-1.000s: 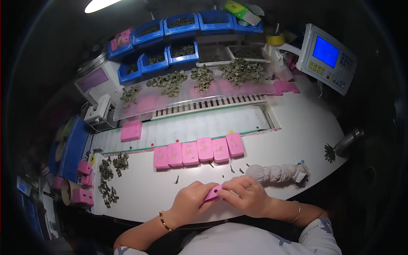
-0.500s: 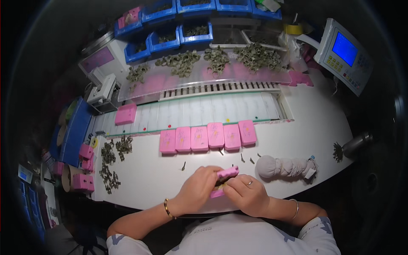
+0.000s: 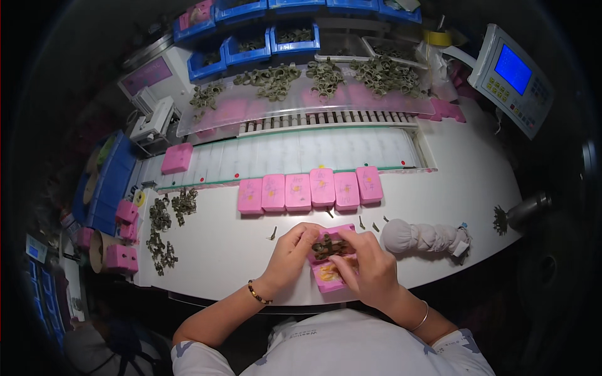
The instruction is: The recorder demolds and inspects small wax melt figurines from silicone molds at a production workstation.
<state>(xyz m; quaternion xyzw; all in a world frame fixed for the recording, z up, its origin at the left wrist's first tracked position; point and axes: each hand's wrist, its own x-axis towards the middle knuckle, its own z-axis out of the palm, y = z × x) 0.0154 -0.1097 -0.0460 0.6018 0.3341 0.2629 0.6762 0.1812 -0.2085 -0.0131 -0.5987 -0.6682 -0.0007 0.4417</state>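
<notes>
A pink two-part mould (image 3: 331,286) lies spread open between my hands at the table's near edge. My left hand (image 3: 283,258) is closed on its left side. Inside the upper half sits a dark green branched wax piece (image 3: 326,248). The thumb and fingers of my right hand (image 3: 373,266) close around the right side of that piece. The lower half shows a yellowish inner face, partly covered by my right thumb. Beyond my hands stands a row of several closed pink moulds (image 3: 298,193) with handwriting on top.
Small green wax bits (image 3: 273,233) lie near the row, and green wax pieces (image 3: 162,241) are heaped at the left. A tied grey cloth bundle (image 3: 423,238) lies right. Behind runs a white belt (image 3: 301,150) carrying a pink mould (image 3: 177,158); a clear shelf and blue bins (image 3: 295,39) stand beyond.
The mould has gone from partly open and mostly covered by my hands to spread wide, showing the wax piece. My right hand has shifted onto that piece. The mould on the belt has moved left.
</notes>
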